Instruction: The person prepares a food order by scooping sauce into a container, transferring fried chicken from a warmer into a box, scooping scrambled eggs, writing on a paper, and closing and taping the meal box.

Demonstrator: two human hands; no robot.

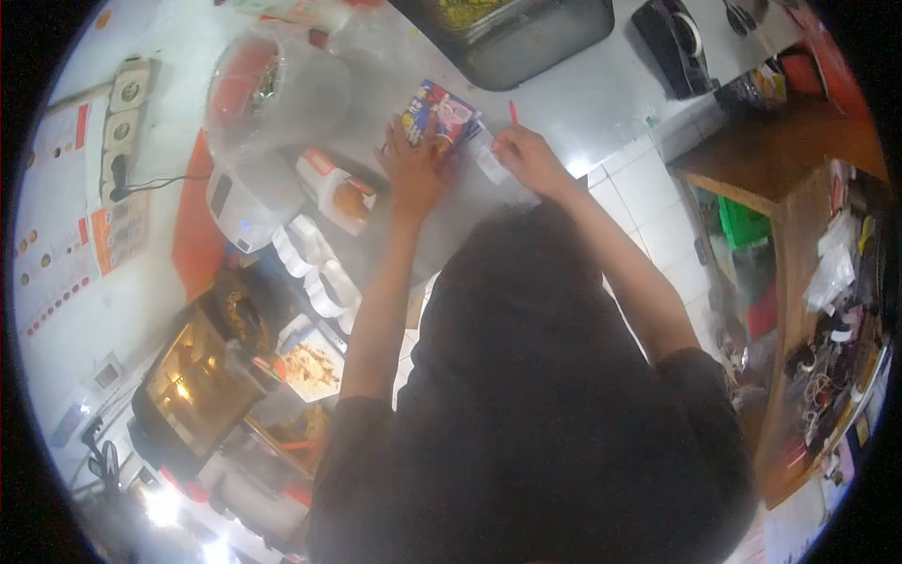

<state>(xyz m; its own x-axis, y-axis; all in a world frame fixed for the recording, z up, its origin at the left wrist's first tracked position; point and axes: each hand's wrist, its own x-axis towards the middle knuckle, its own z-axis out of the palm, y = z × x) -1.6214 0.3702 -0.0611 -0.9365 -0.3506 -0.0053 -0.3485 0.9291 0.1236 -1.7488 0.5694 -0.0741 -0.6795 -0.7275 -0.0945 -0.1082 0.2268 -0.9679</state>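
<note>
My left hand (416, 169) lies with its fingers spread on a small colourful printed booklet or packet (453, 115), blue with pink and yellow. Closed around a red pen (513, 111), my right hand (534, 162) rests just to the right of it, and the pen's tip end is hidden. Between the two hands a white slip of paper (489, 158) with faint marks lies on the counter, partly beside the booklet. Beyond the left wrist stands an open white and orange box (340, 193) with a brown piece of food in it.
A dark tray (526, 47) with yellowish food stands at the far side of the counter, near a black device (669, 47). To the left are a clear plastic bag (246, 85), a white machine (252, 209) and white cartons (315, 268). Wooden shelves (785, 207) stand at right.
</note>
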